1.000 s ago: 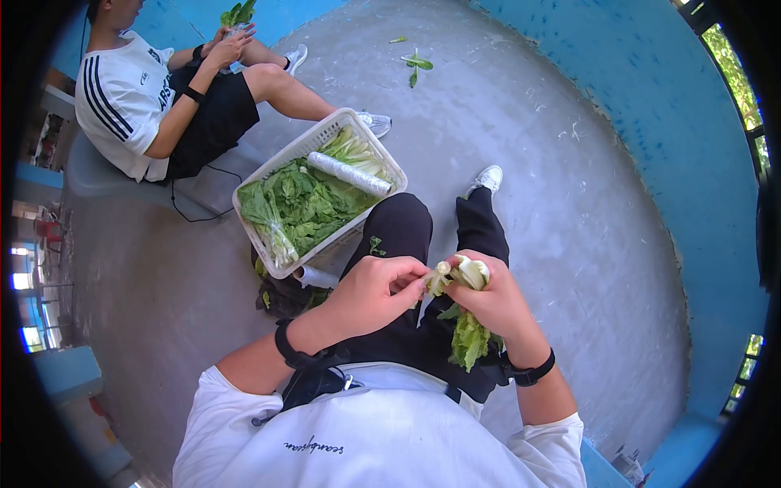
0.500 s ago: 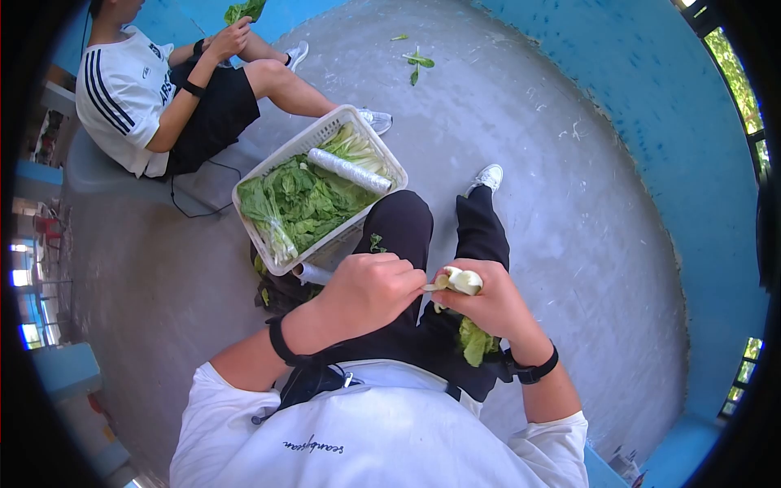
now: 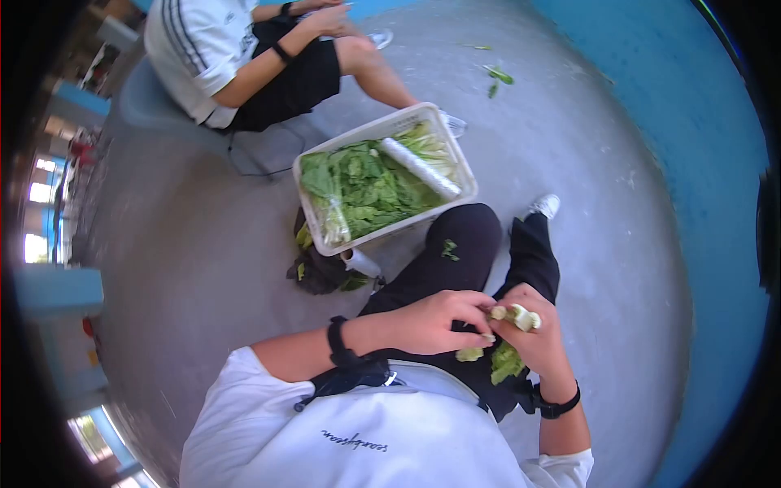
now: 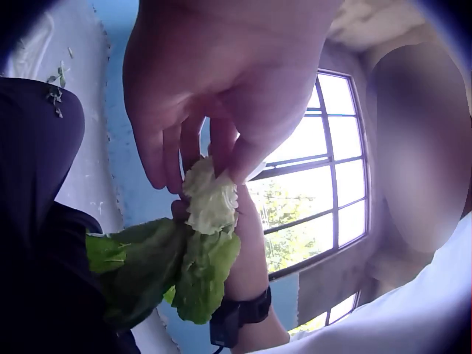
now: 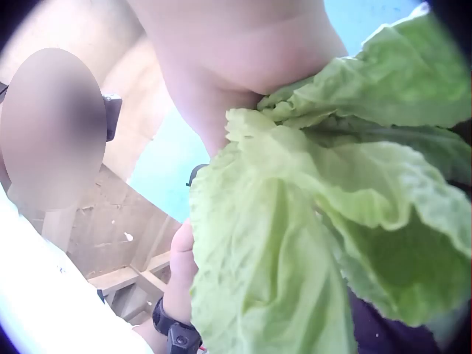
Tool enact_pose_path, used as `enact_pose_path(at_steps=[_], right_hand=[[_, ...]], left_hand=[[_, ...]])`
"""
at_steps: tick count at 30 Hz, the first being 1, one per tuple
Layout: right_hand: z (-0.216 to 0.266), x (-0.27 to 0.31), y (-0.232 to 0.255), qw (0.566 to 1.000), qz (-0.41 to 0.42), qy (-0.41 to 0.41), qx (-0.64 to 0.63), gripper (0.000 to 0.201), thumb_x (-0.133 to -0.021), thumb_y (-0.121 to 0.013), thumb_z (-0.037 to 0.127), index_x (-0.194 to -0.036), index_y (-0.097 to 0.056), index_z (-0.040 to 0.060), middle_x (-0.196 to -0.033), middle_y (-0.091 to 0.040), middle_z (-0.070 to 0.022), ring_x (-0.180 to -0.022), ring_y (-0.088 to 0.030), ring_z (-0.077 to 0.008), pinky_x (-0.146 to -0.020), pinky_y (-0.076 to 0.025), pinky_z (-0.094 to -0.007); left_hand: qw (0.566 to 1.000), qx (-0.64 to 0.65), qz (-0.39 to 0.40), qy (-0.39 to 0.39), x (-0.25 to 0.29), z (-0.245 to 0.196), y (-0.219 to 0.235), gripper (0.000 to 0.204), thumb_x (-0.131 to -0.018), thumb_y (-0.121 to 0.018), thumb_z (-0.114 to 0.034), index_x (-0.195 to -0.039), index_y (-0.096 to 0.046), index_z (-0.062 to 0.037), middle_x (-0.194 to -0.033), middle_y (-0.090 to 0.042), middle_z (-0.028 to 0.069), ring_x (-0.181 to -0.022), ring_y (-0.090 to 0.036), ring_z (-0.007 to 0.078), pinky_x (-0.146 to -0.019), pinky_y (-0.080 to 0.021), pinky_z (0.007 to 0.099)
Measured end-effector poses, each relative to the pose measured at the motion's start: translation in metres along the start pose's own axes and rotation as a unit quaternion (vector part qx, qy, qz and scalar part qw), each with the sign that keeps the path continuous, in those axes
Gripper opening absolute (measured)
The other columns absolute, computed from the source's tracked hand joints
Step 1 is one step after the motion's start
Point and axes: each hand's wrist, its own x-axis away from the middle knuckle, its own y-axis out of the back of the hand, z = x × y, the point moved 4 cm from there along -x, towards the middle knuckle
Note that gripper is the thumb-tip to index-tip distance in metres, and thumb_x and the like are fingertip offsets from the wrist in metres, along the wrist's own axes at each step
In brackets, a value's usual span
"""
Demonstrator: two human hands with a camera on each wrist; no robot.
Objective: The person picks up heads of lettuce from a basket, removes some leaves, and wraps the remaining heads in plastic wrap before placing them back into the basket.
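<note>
In the head view the right hand (image 3: 537, 333) grips a bunch of leafy greens (image 3: 506, 363), its pale cut stems (image 3: 521, 318) poking up past the thumb. The left hand (image 3: 443, 322) is just beside it, thumb and fingertips pinching a pale leaf piece (image 3: 469, 354). Seen from the left wrist, the left fingers and thumb hold the crinkled pale leaf (image 4: 212, 199), with darker green leaves (image 4: 151, 265) below. Broad green leaves (image 5: 273, 243) fill much of the right wrist view and hide the right fingers.
A white basket (image 3: 386, 237) of greens with a plastic-wrapped roll (image 3: 420, 168) stands beyond the knees. Another roll (image 3: 360, 263) and a dark bag (image 3: 319, 272) lie beside it. Another person (image 3: 244, 65) sits at upper left. Loose leaves (image 3: 499, 76) lie on the floor.
The head view has shifted, so the basket and both hands appear further right. The left fist has loosened into a pinch, and a pale leaf piece now shows below it.
</note>
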Motion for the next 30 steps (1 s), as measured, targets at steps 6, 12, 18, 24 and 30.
enact_pose_path(at_steps=[6,12,18,24,30], right_hand=[[0.005,-0.008,-0.020,0.993,0.056,-0.102,-0.029,0.024,-0.079,-0.079,-0.002,-0.102,-0.072,-0.0015,-0.087,-0.069,-0.0052,-0.080,-0.064,-0.0126,-0.072,-0.050,-0.0277],[0.017,-0.019,-0.020,0.994,0.028,-0.106,0.023,0.027,-0.082,-0.075,-0.005,-0.107,-0.071,0.0022,-0.083,-0.066,-0.0010,-0.077,-0.061,-0.0091,-0.072,-0.049,-0.0247],[0.013,-0.018,-0.013,0.989,0.019,-0.144,0.009,0.025,-0.084,-0.072,-0.006,-0.107,-0.070,0.0031,-0.083,-0.063,0.0016,-0.077,-0.058,-0.0067,-0.071,-0.047,-0.0234],[0.016,-0.020,-0.014,0.991,0.029,-0.130,0.004,0.032,-0.084,-0.071,-0.008,-0.113,-0.066,0.0046,-0.082,-0.059,0.0038,-0.076,-0.054,-0.0042,-0.069,-0.045,-0.0217],[0.009,-0.016,-0.010,0.985,0.061,-0.133,-0.089,0.035,-0.086,-0.066,-0.011,-0.117,-0.061,0.0054,-0.082,-0.054,0.0057,-0.072,-0.049,-0.0022,-0.064,-0.041,-0.0199]], left_hand=[[0.995,0.082,0.003,0.049,0.024,0.003,0.015,0.012,-0.094,-0.071,-0.011,-0.096,-0.072,0.0011,-0.099,-0.067,0.0117,-0.090,-0.067,0.0252,-0.081,-0.052,0.0338],[0.937,0.145,-0.237,0.213,0.138,0.072,0.107,0.011,-0.098,-0.065,-0.012,-0.100,-0.071,-0.0028,-0.102,-0.069,0.0049,-0.087,-0.066,0.0155,-0.078,-0.052,0.0264],[0.697,0.355,-0.520,0.342,0.287,0.180,0.143,0.023,-0.099,-0.062,-0.025,-0.111,-0.069,-0.0066,-0.118,-0.067,0.0077,-0.108,-0.065,0.0192,-0.097,-0.052,0.0394],[0.652,0.333,-0.592,0.338,0.320,0.210,0.160,0.022,-0.099,-0.060,-0.028,-0.109,-0.066,-0.0095,-0.114,-0.066,0.0082,-0.125,-0.059,0.0249,-0.104,-0.048,0.0501],[0.760,0.389,-0.471,0.222,0.205,0.142,0.152,0.021,-0.106,-0.054,-0.019,-0.118,-0.058,-0.0018,-0.106,-0.069,0.0132,-0.095,-0.071,0.0228,-0.081,-0.061,0.0331]])
